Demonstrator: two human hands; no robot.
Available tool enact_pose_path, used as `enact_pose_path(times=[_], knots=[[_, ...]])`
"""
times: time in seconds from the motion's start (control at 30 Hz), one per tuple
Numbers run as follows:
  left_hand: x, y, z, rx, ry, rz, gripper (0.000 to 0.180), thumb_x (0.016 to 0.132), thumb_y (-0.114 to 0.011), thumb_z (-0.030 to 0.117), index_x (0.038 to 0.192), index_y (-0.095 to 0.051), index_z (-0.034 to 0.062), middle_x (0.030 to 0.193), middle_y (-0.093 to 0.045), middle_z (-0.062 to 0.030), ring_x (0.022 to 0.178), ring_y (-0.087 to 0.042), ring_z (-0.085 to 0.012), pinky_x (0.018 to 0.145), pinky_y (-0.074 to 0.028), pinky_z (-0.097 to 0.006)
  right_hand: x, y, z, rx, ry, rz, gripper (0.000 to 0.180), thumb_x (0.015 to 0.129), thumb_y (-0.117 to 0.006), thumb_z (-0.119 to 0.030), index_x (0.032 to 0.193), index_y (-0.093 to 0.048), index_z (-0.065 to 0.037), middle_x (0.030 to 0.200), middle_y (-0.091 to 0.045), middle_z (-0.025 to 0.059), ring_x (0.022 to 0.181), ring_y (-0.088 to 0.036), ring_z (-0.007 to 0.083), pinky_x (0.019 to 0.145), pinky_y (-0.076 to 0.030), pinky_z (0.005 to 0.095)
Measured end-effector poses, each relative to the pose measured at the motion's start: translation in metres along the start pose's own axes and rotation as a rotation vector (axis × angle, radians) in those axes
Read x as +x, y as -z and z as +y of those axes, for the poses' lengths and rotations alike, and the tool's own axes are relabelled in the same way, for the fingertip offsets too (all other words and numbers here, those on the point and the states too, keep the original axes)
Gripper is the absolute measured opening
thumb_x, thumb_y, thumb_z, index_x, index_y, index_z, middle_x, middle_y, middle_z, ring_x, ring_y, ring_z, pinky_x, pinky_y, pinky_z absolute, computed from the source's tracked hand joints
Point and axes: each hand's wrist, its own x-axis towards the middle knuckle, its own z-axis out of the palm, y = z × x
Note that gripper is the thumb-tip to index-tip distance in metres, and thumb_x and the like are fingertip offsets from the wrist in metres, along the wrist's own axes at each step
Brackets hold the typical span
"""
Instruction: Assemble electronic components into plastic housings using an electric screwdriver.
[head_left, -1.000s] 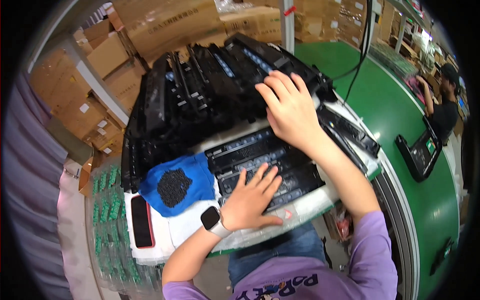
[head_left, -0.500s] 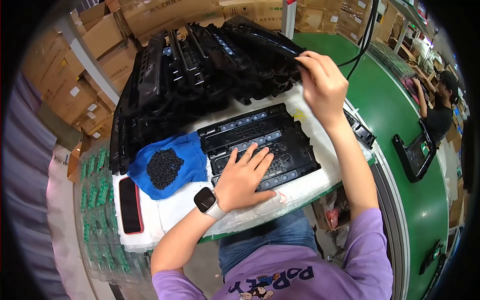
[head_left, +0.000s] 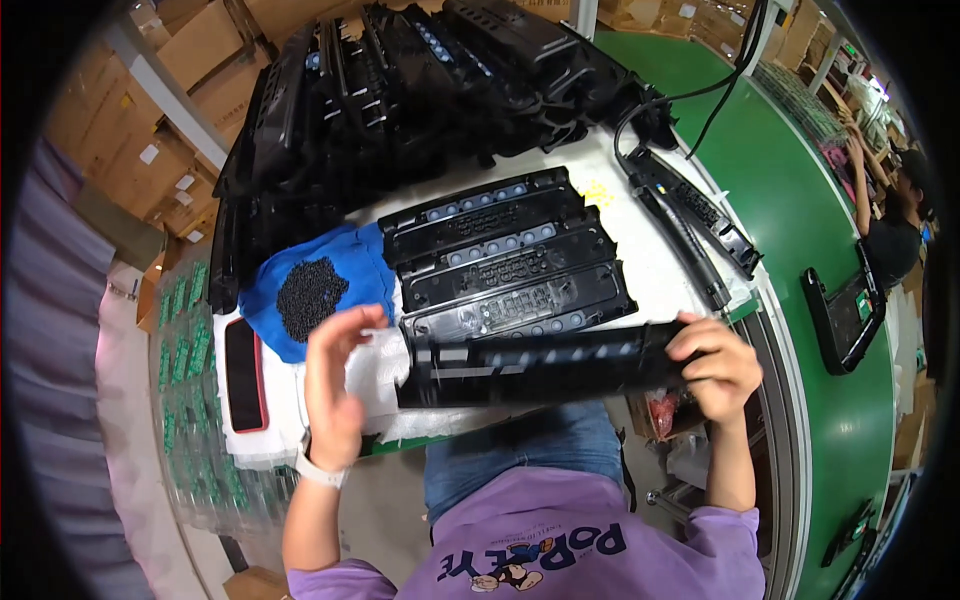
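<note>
In my right hand [head_left: 718,366] is the right end of a long black plastic panel [head_left: 540,368], its fingers closed over the edge. The panel is raised at the table's near edge, blurred by motion, with a row of bluish spots along it. My left hand [head_left: 338,385] is beside the panel's left end, thumb and fingers apart, with nothing visible in it. Behind the held panel, similar black panels [head_left: 505,262] lie side by side, with rows of round grey-blue parts. A blue cloth [head_left: 372,262] with a heap of small black pieces [head_left: 310,298] lies left of them.
A large stack of black plastic panels [head_left: 400,110] fills the table's back. Right lie a corded pen-shaped tool [head_left: 690,245] and a narrow black part [head_left: 710,212]. A phone [head_left: 242,375] is at left. Beyond, a co-worker [head_left: 890,235] stands by a green surface [head_left: 770,250].
My right hand has come from the back stack to the near edge, bringing a black panel. My left hand has lifted off the lying panels and moved left.
</note>
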Motion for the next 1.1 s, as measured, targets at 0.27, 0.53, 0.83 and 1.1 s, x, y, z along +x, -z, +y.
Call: enact_pose_path(times=[0.27,0.53,0.83,1.1], knots=[[-0.044,-0.034,0.003,0.784,-0.238,-0.385,0.058,0.057,-0.079,0.018,0.111,-0.060,0.0054,0.127,-0.053,-0.0172,0.121,-0.048,-0.0361,0.096,-0.039,-0.051,-0.015,-0.026,0.019,-0.272,-0.092,-0.225,0.013,0.068,-0.070,-0.008,0.080,-0.068,-0.008,0.098,-0.065,0.0083,0.095,-0.065,0.0267,0.097,-0.041,0.0494],[-0.058,-0.033,0.001,0.795,-0.267,-0.253,0.060,0.076,-0.072,0.038,0.125,-0.054,0.0077,0.135,-0.048,-0.0138,0.128,-0.045,-0.0304,0.103,-0.030,-0.054,-0.023,-0.036,0.007,-0.510,-0.121,-0.250,0.038,0.060,-0.078,-0.017,0.094,-0.066,-0.004,0.110,-0.057,0.0175,0.107,-0.054,0.0365,0.099,-0.036,0.0514],[-0.137,0.125,-0.013,1.125,-0.180,0.902,0.037,0.077,-0.060,0.007,0.113,-0.054,-0.0016,0.115,-0.056,-0.0188,0.107,-0.054,-0.0355,0.094,-0.040,-0.045,0.006,-0.090,-0.051,-0.628,-0.093,-0.281,0.046,0.058,-0.075,-0.004,0.102,-0.061,-0.003,0.129,-0.045,0.0209,0.122,-0.044,0.0406,0.103,-0.033,0.0475],[-0.161,0.300,-0.100,1.289,0.373,0.766,0.027,0.080,-0.064,0.018,0.100,-0.061,0.0005,0.102,-0.061,-0.0194,0.099,-0.056,-0.0373,0.086,-0.046,-0.044,0.027,-0.209,-0.071,-0.118,0.101,-0.400,0.023,0.065,-0.071,-0.004,0.087,-0.065,-0.002,0.101,-0.055,0.0177,0.096,-0.057,0.0369,0.084,-0.047,0.0428]])
